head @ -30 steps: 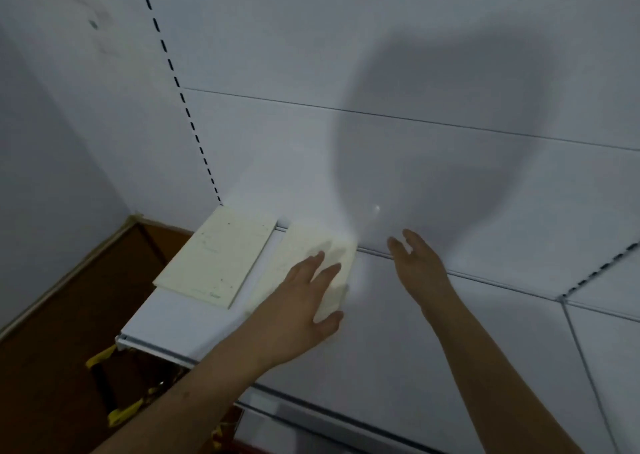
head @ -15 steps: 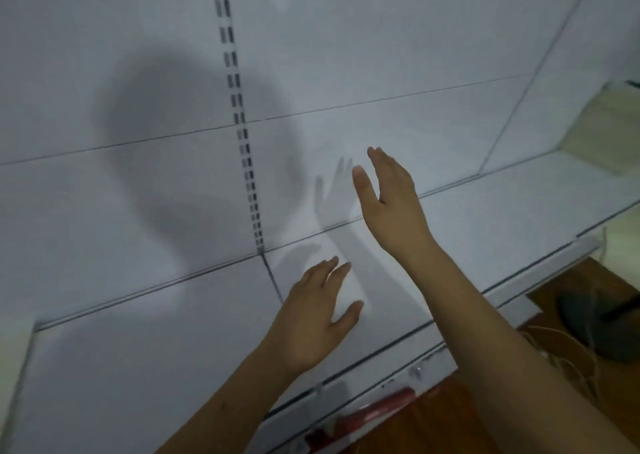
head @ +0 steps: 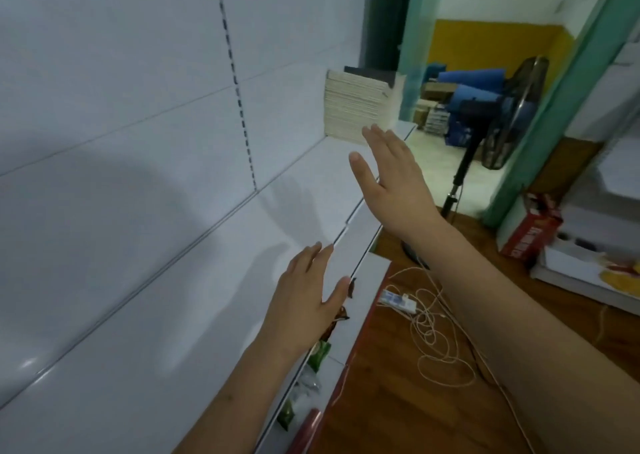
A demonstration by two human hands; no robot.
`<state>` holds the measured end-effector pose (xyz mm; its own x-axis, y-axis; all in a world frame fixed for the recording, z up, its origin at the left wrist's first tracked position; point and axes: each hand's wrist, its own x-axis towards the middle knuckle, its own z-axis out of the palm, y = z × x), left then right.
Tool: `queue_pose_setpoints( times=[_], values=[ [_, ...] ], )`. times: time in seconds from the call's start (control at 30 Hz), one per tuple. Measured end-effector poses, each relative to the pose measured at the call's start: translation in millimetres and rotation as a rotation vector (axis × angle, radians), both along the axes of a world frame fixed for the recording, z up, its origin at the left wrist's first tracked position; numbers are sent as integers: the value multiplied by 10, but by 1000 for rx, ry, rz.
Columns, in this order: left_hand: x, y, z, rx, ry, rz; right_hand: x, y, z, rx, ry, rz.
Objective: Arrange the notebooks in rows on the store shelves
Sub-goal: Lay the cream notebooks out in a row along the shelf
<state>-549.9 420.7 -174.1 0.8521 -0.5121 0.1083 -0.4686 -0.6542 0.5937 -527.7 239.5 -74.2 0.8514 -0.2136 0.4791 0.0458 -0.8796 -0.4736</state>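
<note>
My right hand [head: 391,173], open and empty, reaches toward the notebook stack [head: 356,109] for more; my left hand [head: 304,301], empty too, hovers nearer me.

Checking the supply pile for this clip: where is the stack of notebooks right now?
In the head view the stack of notebooks sits at the far right end of the white shelf, against the back panel, just beyond the open right hand.

Both forearms bare, no sleeves in view; left hand [head: 304,301] & right hand [head: 391,173] also bare w/ no gloves, rings, watch or bands showing; nails short & unpainted, thumbnail plain on right.
</note>
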Motion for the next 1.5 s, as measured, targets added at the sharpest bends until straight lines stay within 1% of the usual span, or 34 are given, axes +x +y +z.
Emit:
queue_pose_setpoints(
  times=[0.1, 0.23, 0.4, 0.5, 0.6, 0.73, 0.83, 0.97, 1.03, 1.13, 1.23, 1.3, 1.33, 1.4, 1.47, 1.5],
  values=[
    [382, -545, -34, 20, -35, -51, 193, -548, 9, -39, 1, -47],
    [908, -1220, -74, 48, -31, -64, 632, -1232, -11, -90, -4, -86],
    [1773, -1951, -152, 101, -72, -77, 1546, -1974, 46, -142, -6, -88],
    [2291, -2243, -51, 93, -51, -77, 2108, -2314, 149, -139, 38, -67],
    [2765, -2546, 89, 87, -64, -39, 2599, -2672, 222, -192, 85, -42],
    [3230, -2940, 114, 175, -95, -23, 3214, -3129, 257, -208, 93, -14],
    [3492, -3141, 26, 229, -120, -1, 3725, -3387, 285, -231, 106, 42],
    [3843, -3381, -146, 198, -155, 64, 4458, -3643, 236, -207, 158, 170],
    [4007, -3488, -223, 221, -186, 120, 4786, -3695, 160, -185, 192, 241],
    [4173, -3642, -250, 256, -160, 230, 5184, -3723, 112, -142, 327, 365],
    [4247, -3739, -226, 289, -124, 300, 5475, -3770, 62, 6, 475, 495],
    [4270, -3787, -239, 306, -102, 369, 5617, -3811, 16, -40, 500, 513],
    [4258, -3795, -245, 295, -84, 397, 5674, -3819, -29, -76, 467, 520],
    [4227, -3791, -227, 197, -49, 443, 5666, -3824, -43, -49, 401, 537],
    [4218, -3796, -126, 11, -26, 504, 5574, -3815, 11, 17, 373, 592],
    [4226, -3801, -29, -126, 0, 558, 5512, -3810, 52, 39, 356, 615]
  ],
)
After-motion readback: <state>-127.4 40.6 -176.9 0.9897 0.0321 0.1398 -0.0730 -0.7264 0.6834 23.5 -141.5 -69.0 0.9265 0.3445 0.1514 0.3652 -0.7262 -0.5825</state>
